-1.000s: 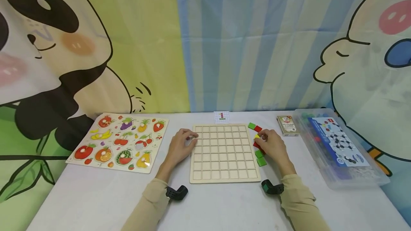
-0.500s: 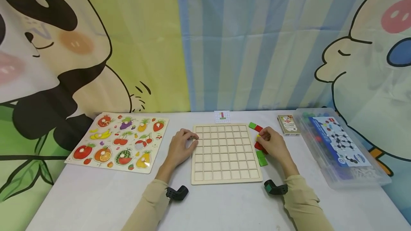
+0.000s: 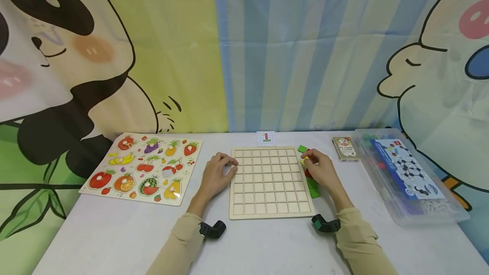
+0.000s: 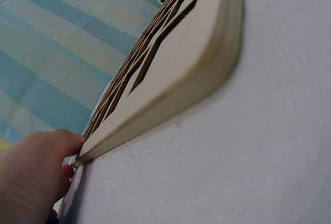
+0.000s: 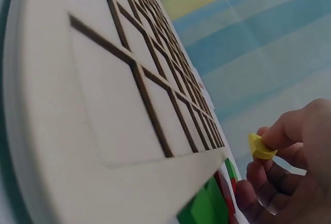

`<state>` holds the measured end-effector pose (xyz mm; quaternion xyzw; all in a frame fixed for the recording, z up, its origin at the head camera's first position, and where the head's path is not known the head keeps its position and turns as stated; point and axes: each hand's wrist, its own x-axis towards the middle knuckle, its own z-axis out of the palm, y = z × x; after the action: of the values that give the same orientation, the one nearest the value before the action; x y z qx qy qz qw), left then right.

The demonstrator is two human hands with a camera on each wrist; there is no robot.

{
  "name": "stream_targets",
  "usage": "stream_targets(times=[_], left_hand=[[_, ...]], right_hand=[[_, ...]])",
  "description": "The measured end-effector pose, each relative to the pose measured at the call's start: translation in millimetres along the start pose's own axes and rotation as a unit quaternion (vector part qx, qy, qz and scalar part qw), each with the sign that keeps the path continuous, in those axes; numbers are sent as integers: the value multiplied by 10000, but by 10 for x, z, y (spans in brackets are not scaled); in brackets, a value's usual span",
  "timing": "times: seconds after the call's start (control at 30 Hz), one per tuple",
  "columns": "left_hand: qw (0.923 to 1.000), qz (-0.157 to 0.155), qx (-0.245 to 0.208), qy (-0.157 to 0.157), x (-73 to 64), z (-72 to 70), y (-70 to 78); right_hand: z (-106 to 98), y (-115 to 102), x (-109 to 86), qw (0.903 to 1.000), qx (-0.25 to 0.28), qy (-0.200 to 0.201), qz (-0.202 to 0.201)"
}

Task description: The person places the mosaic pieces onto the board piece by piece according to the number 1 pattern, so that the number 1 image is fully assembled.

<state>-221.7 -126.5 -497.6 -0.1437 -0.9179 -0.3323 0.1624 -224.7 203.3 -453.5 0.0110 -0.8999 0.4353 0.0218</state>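
Observation:
A pale wooden grid board (image 3: 234, 216) lies flat in the middle of the table. At its left edge is my left hand (image 3: 214, 175); in the left wrist view its thumb and fingers (image 4: 62, 140) pinch the board's rim. Between thumb and fingers my right hand (image 3: 322, 171) holds a small yellow tile (image 5: 260, 147), seen raised above the table in the right wrist view. That hand is beside the board's right edge, over a loose row of green tiles (image 3: 313, 188) and red tiles (image 3: 307, 173), partly covering them.
Behind the board lies a small pattern card (image 3: 266, 144). A fruit picture puzzle (image 3: 127, 196) is on the left. On the right are a playing card box (image 3: 346, 149) and a clear plastic case (image 3: 405, 215) with a blue-and-white printed sheet on it.
My right hand shifts slightly left toward the board with the yellow tile and now covers more of the red tile at the back. My left hand stays at the board's edge.

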Motion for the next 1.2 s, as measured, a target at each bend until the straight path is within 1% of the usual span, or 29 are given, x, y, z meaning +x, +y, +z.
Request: stream_targets(times=[0.1, 0.27, 0.43, 0.5, 0.57, 0.67, 0.73, 0.87, 0.97, 1.2], left_hand=[[10000, -48, -1, -45, 3, -5, -3], [10000, -22, -8, -33, 6, -3, -7], [9999, -70, -29, -83, 5, -7, -5], [9999, -87, -13, -101, 6, -10, -5], [9999, -96, -6, -104, 7, -12, -8], [9999, -107, -12, -129, 5, -11, -12], [9999, -95, -15, -142, 3, -5, -15], [9999, -58, -5, -109, -5, 7, -18], [9999, -68, -22, -85, -7, 8, -18], [9999, -93, -40, -108, -3, -3, -21]], right_hand=[[35, -22, 6, 10000, 45, 16, -73], [82, -63, 15, 9997, 83, 82, -199], [119, -92, 22, 9990, 195, 298, -266], [135, -99, 24, 9986, 280, 307, -329], [150, -103, 27, 9984, 270, 132, -477], [178, -113, 26, 9971, 258, -313, -643], [197, -134, 18, 9958, 266, -583, -649], [231, -196, 13, 9942, 415, -855, -501], [256, -232, 29, 9933, 453, -909, -553], [320, -270, 29, 9901, 730, -751, -933]])
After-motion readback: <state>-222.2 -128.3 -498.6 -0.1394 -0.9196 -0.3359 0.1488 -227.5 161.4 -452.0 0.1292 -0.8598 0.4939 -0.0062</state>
